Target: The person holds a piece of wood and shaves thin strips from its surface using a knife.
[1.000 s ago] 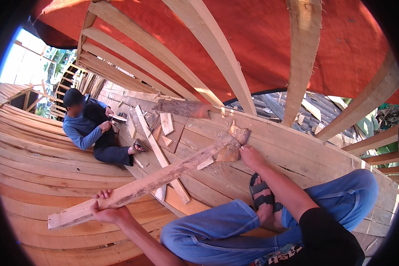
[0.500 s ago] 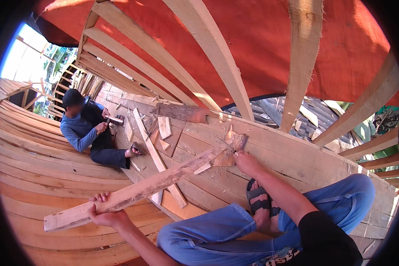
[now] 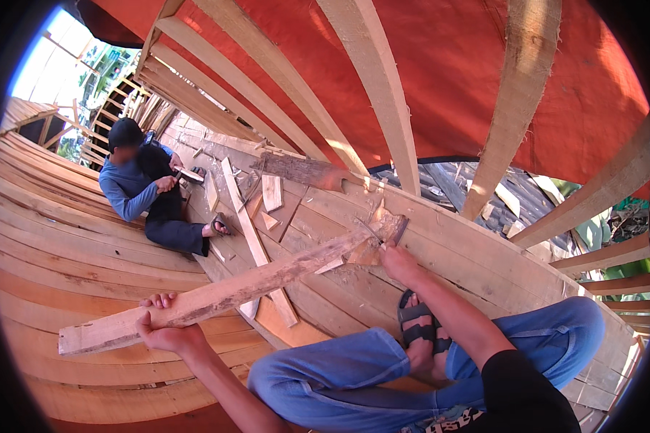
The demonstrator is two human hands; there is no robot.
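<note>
A long wooden plank (image 3: 231,297) with a dark, rough bark streak lies slantwise in front of me. My left hand (image 3: 167,325) is wrapped round its near-left part, the thumb below and the fingers over the upper edge. The plank's far end rests on a short wooden block (image 3: 392,225) on the boards. Beside that end, my right hand (image 3: 397,262) is closed round the handle of a bladed hand tool (image 3: 370,231). Its thin, dark blade reaches up and left against the plank's end; the handle is hidden in my fist.
A co-worker (image 3: 141,187) in a blue shirt sits at left, holding a piece of wood. A narrow board (image 3: 247,216), offcuts (image 3: 272,193) and a bark-covered slab (image 3: 300,170) lie on the planked floor. Curved wooden ribs (image 3: 386,94) rise before a red tarpaulin (image 3: 455,79).
The whole view has shifted slightly. The plank stays in my left hand and the bladed tool in my right, at nearly the same place by the plank's end.
</note>
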